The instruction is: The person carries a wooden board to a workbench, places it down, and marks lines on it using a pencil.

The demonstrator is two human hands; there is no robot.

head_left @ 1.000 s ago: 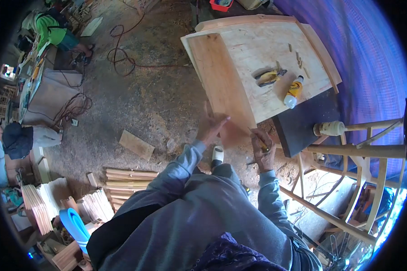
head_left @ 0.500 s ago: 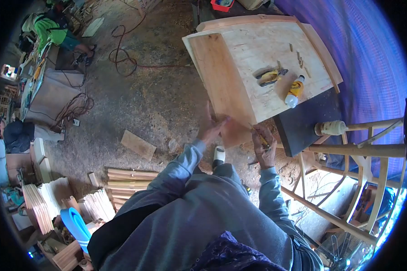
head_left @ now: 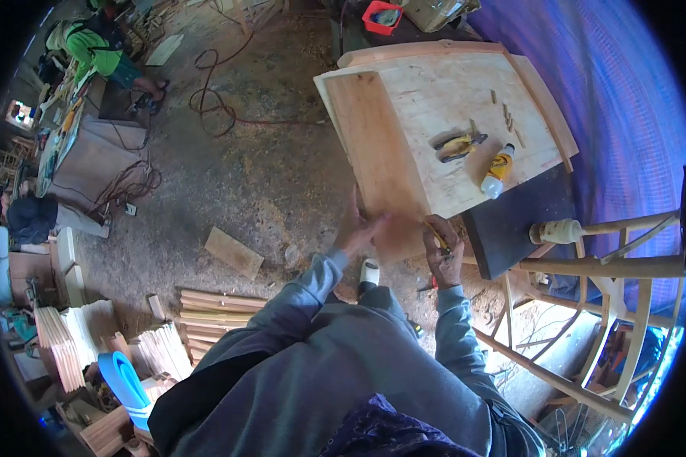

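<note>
The left hand (head_left: 356,228) lies open against the board (head_left: 377,160); the right hand (head_left: 443,255) beside it grips a pencil (head_left: 437,235).

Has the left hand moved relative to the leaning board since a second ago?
Yes. The left hand has slid up onto the board edge; earlier its fingers pointed at the lower corner.

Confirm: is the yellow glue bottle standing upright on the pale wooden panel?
No, the yellow glue bottle lies on its side on the pale wooden panel, beside the yellow-handled tool.
</note>
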